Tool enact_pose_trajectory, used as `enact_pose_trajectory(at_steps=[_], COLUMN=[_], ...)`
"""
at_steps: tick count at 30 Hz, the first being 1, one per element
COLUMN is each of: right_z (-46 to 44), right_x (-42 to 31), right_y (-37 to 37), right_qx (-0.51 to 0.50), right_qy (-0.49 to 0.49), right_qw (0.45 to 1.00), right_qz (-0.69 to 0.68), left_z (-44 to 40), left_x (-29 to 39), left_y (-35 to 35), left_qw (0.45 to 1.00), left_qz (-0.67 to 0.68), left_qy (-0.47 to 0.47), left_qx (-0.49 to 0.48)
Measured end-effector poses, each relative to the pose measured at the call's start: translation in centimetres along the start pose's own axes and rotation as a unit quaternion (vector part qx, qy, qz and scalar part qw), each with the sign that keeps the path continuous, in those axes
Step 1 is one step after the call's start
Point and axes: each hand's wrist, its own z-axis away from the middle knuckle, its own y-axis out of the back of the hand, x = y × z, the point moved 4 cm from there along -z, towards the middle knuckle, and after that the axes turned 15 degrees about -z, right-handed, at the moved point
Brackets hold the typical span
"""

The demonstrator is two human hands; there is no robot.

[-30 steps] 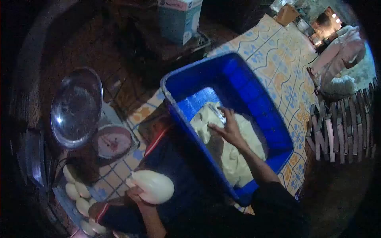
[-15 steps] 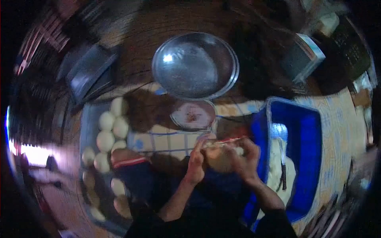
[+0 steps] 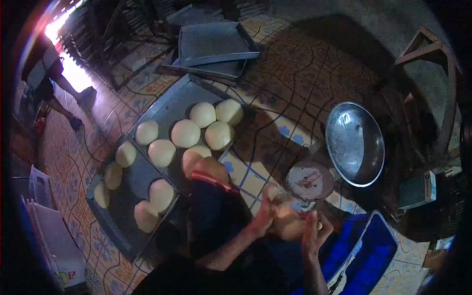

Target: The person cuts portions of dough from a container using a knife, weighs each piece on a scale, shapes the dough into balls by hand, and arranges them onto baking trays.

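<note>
A pale dough ball (image 3: 289,223) is held between both hands above my lap. My left hand (image 3: 263,215) grips its left side, and my right hand (image 3: 314,231) closes round its right side with a small bit of dough showing at the fingers. To the left, round dough balls (image 3: 186,133) lie on two metal trays (image 3: 167,105) set side by side. The blue tub (image 3: 378,246) is at my lower right, only partly in view. A scale with a round, stained dial (image 3: 310,181) stands just beyond my hands, beside a shiny metal bowl (image 3: 355,145).
Stacked metal trays (image 3: 214,44) lie on the tiled floor at the top. A person's legs (image 3: 61,88) show at the upper left. A box (image 3: 417,191) and a wooden frame (image 3: 432,49) are at the right, white panels (image 3: 56,236) at the lower left.
The view has swung left, bringing the trays into full sight. My right hand has left the dough in the tub and joined my left hand at the held dough ball.
</note>
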Motion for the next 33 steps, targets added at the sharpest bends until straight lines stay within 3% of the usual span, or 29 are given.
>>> enact_pose_trajectory(at_steps=[2,4,6,8,11,12,14,16,18,20,22,24,26,27,29,30,32,33], right_z=[0.3,-0.3,-1.1,-1.8,-1.7,-1.9,-1.0,-1.3,-2.4,-4.0,-4.6,-4.4,-5.8,-7.3,-9.9,-10.7,-11.7,-11.5], right_x=[0.6,0.5,-0.6,-2.9,-4.7,-5.3,-5.7,-5.6,-4.4,1.0,3.8,0.4,0.4,0.2,-1.5,-1.1,0.4,1.3], right_y=[-1.8,-3.7,-5.9,-8.2,-11.0,-11.0,-11.7,-11.8,-12.0,-11.7,-14.5,-19.4,-23.1,-25.7,-31.8,-34.8,-39.6,-41.8], right_qx=[0.016,-0.028,-0.127,-0.274,-0.256,-0.278,-0.273,-0.217,-0.109,-0.124,-0.025,-0.142,-0.204,-0.204,-0.195,-0.229,-0.293,-0.314], right_qy=[-0.059,-0.041,0.043,0.174,0.303,0.242,0.172,0.082,-0.018,0.025,-0.157,-0.108,-0.036,-0.036,-0.088,-0.060,0.078,0.182], right_qw=[0.998,0.999,0.990,0.921,0.830,0.864,0.940,0.959,0.888,0.981,0.897,0.938,0.955,0.948,0.907,0.904,0.930,0.930], right_qz=[-0.031,-0.020,0.035,0.215,0.391,0.344,0.109,-0.161,-0.447,-0.146,-0.413,-0.297,-0.210,-0.244,-0.362,-0.355,-0.205,-0.056], left_z=[-0.6,0.1,0.6,0.6,-0.4,-0.4,-1.2,-1.7,-2.0,-2.5,-2.8,-3.2,-2.6,-2.0,0.4,1.3,2.4,3.2], left_x=[1.9,3.6,6.7,9.0,8.4,8.3,10.5,13.4,14.9,17.3,18.6,19.9,21.7,22.8,25.6,26.5,26.7,26.5], left_y=[0.8,1.7,1.5,0.9,0.7,0.9,1.2,1.2,2.3,3.7,5.3,7.5,10.7,12.2,14.1,14.7,15.7,16.3], left_qw=[0.983,0.948,0.938,0.956,0.917,0.893,0.832,0.758,0.774,0.787,0.781,0.782,0.796,0.797,0.762,0.752,0.771,0.776], left_qz=[0.076,0.097,0.075,-0.159,-0.361,-0.410,-0.499,-0.576,-0.546,-0.500,-0.494,-0.485,-0.521,-0.539,-0.526,-0.505,-0.414,-0.366], left_qy=[0.065,0.112,0.108,-0.001,-0.155,-0.181,-0.233,-0.269,-0.269,-0.277,-0.305,-0.330,-0.214,-0.156,-0.174,-0.180,-0.180,-0.179], left_qx=[-0.154,-0.280,-0.321,-0.246,-0.065,-0.023,0.063,0.148,0.177,0.233,0.229,0.210,0.221,0.224,0.335,0.383,0.449,0.482])
